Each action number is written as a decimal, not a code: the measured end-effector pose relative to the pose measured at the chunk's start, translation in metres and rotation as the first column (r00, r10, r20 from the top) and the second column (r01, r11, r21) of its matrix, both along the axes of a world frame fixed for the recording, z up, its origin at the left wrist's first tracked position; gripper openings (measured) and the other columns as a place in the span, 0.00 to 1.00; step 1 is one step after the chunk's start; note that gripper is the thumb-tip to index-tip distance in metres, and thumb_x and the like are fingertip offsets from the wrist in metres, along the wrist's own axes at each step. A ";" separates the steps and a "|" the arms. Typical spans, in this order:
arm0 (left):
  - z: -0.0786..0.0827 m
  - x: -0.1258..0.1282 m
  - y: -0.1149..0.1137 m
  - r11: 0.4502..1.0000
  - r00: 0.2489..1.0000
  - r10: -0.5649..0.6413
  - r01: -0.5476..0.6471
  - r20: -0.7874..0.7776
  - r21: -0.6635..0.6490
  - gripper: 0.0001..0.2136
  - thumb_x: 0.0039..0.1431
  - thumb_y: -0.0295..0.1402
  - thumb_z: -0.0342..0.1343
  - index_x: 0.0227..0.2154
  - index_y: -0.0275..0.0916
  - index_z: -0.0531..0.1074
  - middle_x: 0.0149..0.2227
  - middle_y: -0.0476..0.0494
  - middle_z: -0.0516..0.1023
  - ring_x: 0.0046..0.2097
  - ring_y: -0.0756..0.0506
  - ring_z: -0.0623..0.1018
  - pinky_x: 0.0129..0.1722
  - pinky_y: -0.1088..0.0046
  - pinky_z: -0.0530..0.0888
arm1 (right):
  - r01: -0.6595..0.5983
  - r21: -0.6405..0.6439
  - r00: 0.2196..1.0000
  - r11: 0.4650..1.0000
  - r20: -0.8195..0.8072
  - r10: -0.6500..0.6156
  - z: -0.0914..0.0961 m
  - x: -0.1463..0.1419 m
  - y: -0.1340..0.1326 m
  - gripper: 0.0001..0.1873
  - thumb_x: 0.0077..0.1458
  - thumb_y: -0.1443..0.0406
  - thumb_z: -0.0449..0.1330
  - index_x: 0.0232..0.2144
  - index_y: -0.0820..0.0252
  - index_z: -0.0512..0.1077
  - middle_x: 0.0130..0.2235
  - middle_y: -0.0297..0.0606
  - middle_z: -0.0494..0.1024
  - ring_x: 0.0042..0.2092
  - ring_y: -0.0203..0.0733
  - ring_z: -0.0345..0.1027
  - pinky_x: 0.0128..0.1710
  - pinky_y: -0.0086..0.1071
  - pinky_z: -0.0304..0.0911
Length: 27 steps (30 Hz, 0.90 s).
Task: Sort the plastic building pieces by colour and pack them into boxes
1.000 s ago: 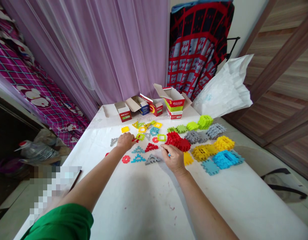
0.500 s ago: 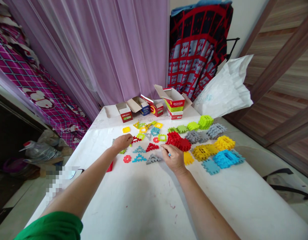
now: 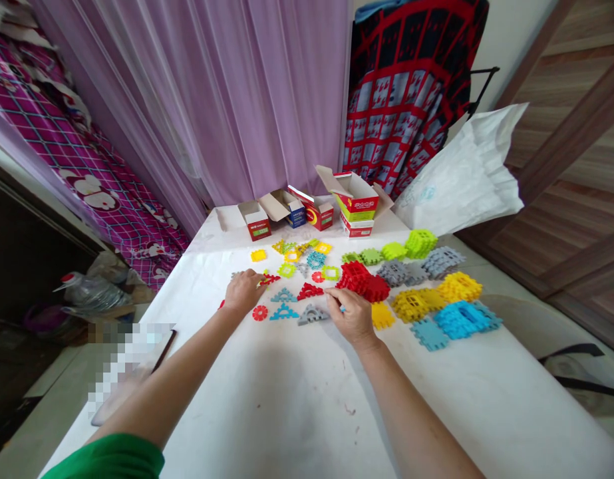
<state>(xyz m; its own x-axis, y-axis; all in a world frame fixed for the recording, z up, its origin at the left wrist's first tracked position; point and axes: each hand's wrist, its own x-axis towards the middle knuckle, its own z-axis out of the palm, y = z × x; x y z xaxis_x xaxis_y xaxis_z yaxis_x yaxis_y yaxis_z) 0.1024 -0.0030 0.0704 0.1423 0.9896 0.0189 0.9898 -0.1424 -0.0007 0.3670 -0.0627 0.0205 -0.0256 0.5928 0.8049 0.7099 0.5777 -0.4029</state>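
Grip of left hand point(image 3: 243, 291) unclear, fingers bent beside red triangle point(image 3: 273, 279); right hand point(image 3: 353, 314) curled round blue piece point(image 3: 342, 308), mostly hidden.

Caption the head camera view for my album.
Left hand and right hand among colourful toy pieces on a white table, open boxes behind.

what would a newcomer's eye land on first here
Probably the bright stacks of toothed pieces on the white table, beside and beyond the right hand. The red triangular piece lying between that hand and the left hand would likely come next, then the open cardboard boxes near the table's far edge.
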 end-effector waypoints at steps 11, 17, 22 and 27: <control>-0.004 0.008 0.002 1.000 0.996 0.028 -0.029 0.087 0.009 0.12 0.60 0.37 0.51 0.40 0.44 0.78 0.44 0.41 0.77 0.47 0.40 0.76 0.45 0.67 0.71 | 0.041 -0.026 0.999 0.999 -0.027 -0.042 0.004 0.004 0.001 0.12 0.59 0.68 0.54 0.35 0.58 0.78 0.32 0.40 0.82 0.33 0.39 0.76 0.38 0.30 0.70; -0.002 0.046 -0.020 0.997 0.981 -0.068 0.063 0.182 0.036 0.11 0.61 0.40 0.52 0.41 0.46 0.78 0.43 0.45 0.77 0.46 0.45 0.76 0.44 0.71 0.70 | 0.027 -0.045 0.999 0.999 -0.022 -0.028 0.004 0.003 0.000 0.12 0.59 0.69 0.54 0.36 0.58 0.78 0.33 0.40 0.82 0.33 0.39 0.76 0.38 0.31 0.70; -0.010 0.077 -0.024 0.997 0.980 -0.069 0.065 0.186 0.030 0.10 0.60 0.39 0.54 0.38 0.44 0.79 0.40 0.44 0.78 0.43 0.44 0.77 0.42 0.70 0.70 | 0.020 -0.010 1.000 1.000 -0.008 -0.020 0.005 0.002 -0.001 0.12 0.60 0.69 0.54 0.36 0.58 0.78 0.33 0.40 0.82 0.34 0.39 0.76 0.38 0.30 0.70; -0.012 0.089 -0.023 0.997 0.983 -0.082 0.079 0.164 0.023 0.10 0.59 0.39 0.54 0.39 0.43 0.78 0.40 0.42 0.78 0.44 0.42 0.77 0.43 0.68 0.70 | 0.024 -0.024 0.999 0.999 -0.021 -0.025 0.005 0.003 0.000 0.12 0.60 0.68 0.53 0.36 0.58 0.78 0.33 0.40 0.82 0.34 0.39 0.76 0.38 0.30 0.70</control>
